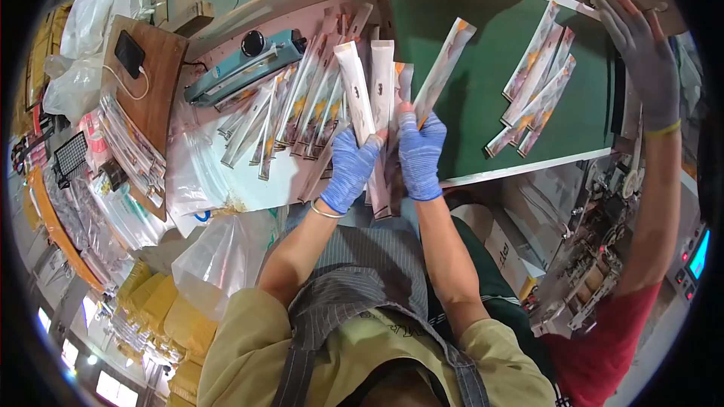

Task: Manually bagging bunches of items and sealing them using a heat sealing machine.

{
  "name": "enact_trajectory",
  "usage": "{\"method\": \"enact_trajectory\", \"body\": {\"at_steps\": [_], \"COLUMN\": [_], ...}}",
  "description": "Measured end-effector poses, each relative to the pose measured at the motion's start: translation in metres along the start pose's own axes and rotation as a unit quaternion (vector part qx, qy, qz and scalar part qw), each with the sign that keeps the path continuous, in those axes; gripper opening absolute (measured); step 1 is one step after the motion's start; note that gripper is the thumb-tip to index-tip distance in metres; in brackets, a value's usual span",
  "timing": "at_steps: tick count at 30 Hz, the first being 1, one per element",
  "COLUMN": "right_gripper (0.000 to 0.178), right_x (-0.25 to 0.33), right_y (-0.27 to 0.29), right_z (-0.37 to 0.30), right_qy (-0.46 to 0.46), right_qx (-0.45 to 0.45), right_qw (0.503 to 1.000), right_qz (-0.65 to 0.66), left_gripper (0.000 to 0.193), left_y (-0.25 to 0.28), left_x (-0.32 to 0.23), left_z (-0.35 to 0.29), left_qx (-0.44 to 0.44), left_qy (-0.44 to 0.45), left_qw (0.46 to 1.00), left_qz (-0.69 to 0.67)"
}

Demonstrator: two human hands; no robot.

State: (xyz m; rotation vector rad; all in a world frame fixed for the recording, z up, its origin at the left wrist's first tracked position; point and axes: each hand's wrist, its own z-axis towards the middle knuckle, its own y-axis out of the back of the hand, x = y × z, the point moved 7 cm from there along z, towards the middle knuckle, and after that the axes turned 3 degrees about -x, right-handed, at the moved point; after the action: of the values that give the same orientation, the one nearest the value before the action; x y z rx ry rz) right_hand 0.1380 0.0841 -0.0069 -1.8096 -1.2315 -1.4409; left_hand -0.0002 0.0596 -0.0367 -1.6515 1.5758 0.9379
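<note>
Both my hands wear blue knit gloves. My left hand [351,168] grips a long white slim pouch [354,90] that points away from me. My right hand [420,152] holds another long narrow pouch [445,68] with orange and grey print, tilted up to the right over the green belt [475,105]. Between the two hands stands a further white pouch [382,79]. A fanned pile of the same narrow pouches [294,113] lies on the white table just left of my left hand.
A teal heat sealer [241,68] sits at the table's far left. Several pouches [535,90] lie on the green belt to the right. A co-worker's grey-gloved hand [641,60] reaches over the belt's right end. Clear plastic bags [219,256] hang near my left elbow.
</note>
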Motion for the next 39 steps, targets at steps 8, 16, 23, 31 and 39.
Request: {"method": "enact_trajectory", "body": {"at_steps": [8, 16, 23, 31, 39], "right_gripper": [0.028, 0.017, 0.046, 0.027, 0.021], "right_x": [0.061, 0.024, 0.085, 0.006, -0.08], "right_y": [0.078, 0.069, 0.155, 0.054, -0.093], "right_z": [0.069, 0.043, 0.1, 0.017, -0.058], "right_qy": [0.201, -0.007, 0.171, 0.075, -0.067], "right_qx": [-0.131, 0.109, -0.15, 0.037, 0.257], "right_qw": [0.899, 0.978, 0.917, 0.985, 0.962], "right_qz": [-0.367, -0.177, -0.329, -0.153, -0.067], "left_gripper": [0.031, 0.041, 0.033, 0.047, 0.038], "left_y": [-0.027, -0.075, 0.088, 0.162, 0.182], "left_x": [-0.02, -0.01, 0.048, 0.098, 0.092], "left_z": [-0.005, -0.018, 0.036, 0.094, 0.066], "left_qx": [0.109, 0.255, -0.204, -0.273, -0.306], "left_qy": [0.111, 0.149, 0.058, -0.121, -0.11], "left_qw": [0.971, 0.947, 0.963, 0.8, 0.785], "left_qz": [-0.184, -0.125, 0.169, 0.52, 0.528]}}
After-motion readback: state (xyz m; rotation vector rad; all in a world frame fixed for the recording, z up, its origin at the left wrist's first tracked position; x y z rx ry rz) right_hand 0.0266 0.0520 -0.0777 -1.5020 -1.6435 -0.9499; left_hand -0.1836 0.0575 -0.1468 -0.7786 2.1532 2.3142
